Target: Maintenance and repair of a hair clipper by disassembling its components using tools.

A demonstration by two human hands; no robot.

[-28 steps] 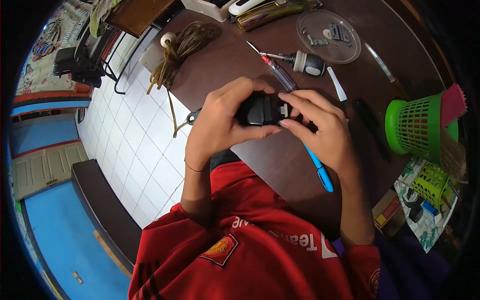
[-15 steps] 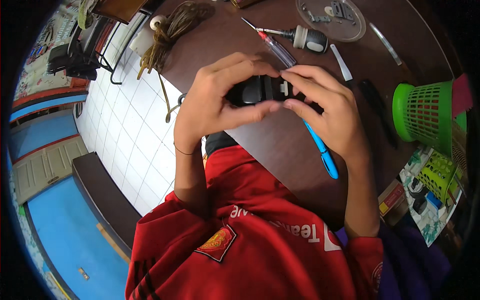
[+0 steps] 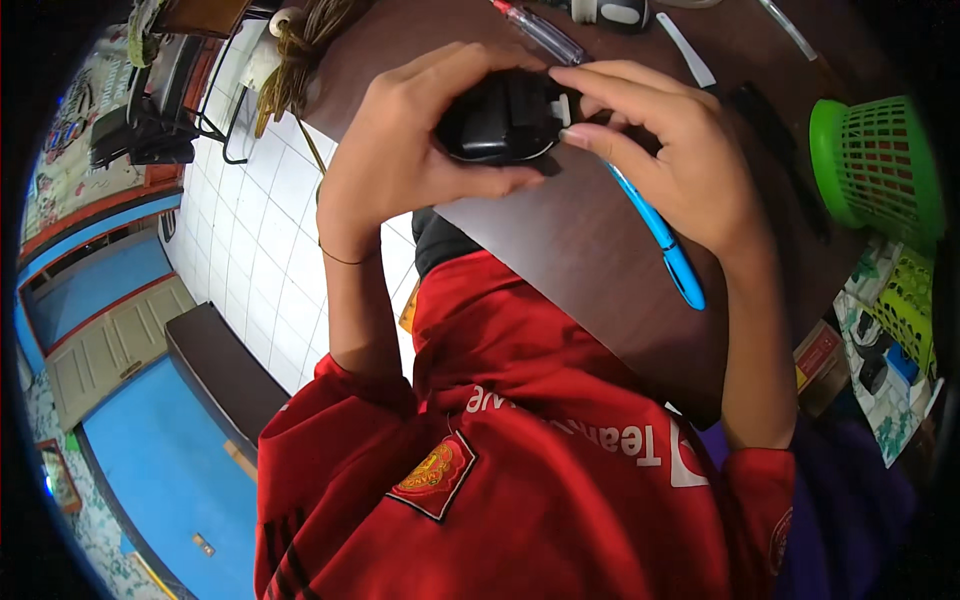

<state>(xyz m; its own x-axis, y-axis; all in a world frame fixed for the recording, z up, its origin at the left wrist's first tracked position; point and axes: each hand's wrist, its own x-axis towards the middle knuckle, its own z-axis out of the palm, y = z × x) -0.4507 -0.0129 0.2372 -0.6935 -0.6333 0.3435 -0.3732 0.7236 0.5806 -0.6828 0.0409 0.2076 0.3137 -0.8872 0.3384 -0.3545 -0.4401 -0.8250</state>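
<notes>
Both my hands hold a small black device [image 3: 497,125], shaped like a computer mouse, above the dark brown table [image 3: 590,250]. My left hand [image 3: 400,150] wraps around its left side and underside. My right hand [image 3: 670,150] grips its right end, with the fingertips pressed on a small white part at its top edge. Under my right hand a blue pen [image 3: 665,245] lies on the table.
A green mesh basket [image 3: 880,165] stands at the right. A screwdriver with a clear handle [image 3: 540,30] and a white strip [image 3: 685,50] lie at the far edge. A bundle of cord [image 3: 300,50] hangs off the table's left corner. White tiled floor lies to the left.
The view has tilted down, so the hands and device sit higher and larger in the picture. Both hands keep their hold on the black device; my right fingers have shifted along its top.
</notes>
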